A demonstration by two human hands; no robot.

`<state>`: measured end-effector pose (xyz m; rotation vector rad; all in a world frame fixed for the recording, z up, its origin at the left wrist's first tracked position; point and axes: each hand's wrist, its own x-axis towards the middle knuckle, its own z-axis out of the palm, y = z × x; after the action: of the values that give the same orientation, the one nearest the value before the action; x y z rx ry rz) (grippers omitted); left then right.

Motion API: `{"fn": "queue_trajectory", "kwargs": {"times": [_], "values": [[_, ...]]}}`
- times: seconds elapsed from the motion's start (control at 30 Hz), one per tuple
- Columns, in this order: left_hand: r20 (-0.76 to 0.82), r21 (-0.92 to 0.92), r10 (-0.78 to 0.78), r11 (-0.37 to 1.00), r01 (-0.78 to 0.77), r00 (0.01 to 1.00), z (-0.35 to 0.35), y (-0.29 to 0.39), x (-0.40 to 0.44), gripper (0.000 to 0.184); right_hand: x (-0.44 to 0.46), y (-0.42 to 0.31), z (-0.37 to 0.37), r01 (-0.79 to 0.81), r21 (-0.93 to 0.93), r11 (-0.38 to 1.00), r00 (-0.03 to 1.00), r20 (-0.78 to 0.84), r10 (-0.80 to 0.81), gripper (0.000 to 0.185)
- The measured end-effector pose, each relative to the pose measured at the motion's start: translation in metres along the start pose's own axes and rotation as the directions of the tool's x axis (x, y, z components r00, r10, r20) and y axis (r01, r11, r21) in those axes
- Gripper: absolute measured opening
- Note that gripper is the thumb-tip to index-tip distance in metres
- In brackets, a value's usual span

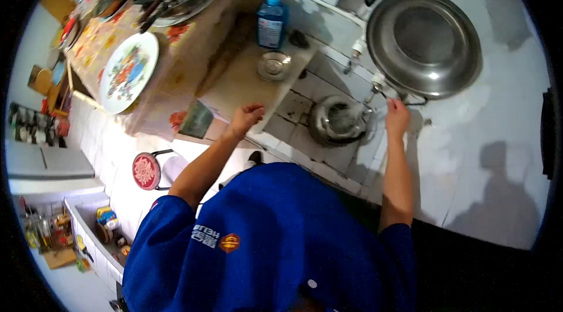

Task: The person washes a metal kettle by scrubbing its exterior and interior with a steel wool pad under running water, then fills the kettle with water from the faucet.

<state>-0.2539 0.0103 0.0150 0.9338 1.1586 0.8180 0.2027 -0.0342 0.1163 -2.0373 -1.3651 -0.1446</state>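
My right hand (398, 117) is closed at a small handle of the tap (380, 84) on the wall. Below the tap a metal pot (336, 121) stands on the tiled basin floor, with water running or splashing in it. My left hand (249, 118) is held over the near edge of the counter, its fingers curled together, and nothing can be made out in them. Beyond it on the counter stand a small glass dish (274, 65) and a blue pump bottle (271, 24). A large steel pan (426, 42) rests against the wall above my right hand.
A floral plate (129, 73) leans at the edge of the cloth-covered table (170, 86), which also bears a tray of utensils (182, 4). A red-topped stool (146, 171) stands on the floor at left. Tiled edges (319, 165) border the basin.
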Motion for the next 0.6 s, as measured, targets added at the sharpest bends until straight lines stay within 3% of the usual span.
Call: {"fn": "queue_trajectory", "kwargs": {"times": [0.1, 0.27, 0.6], "values": [[-0.035, -0.019, -0.046, 0.999, 0.045, 0.998, 0.004, 0.002, 0.002, 0.025, -0.001, -0.008, 0.000, -0.031, 0.009, 0.999, 0.999, -0.023, 0.032, 0.024], [0.042, 0.001, -0.041, 0.999, 0.041, 0.998, 0.006, 0.009, 0.003, 0.020, -0.003, -0.022, -0.013, -0.107, 0.010, 0.994, 0.994, 0.020, 0.107, 0.025], [0.061, 0.011, -0.050, 0.999, 0.049, 0.997, 0.005, 0.004, 0.019, 0.024, -0.003, -0.019, -0.007, -0.095, 0.001, 0.996, 0.996, 0.001, 0.095, 0.023]]}}
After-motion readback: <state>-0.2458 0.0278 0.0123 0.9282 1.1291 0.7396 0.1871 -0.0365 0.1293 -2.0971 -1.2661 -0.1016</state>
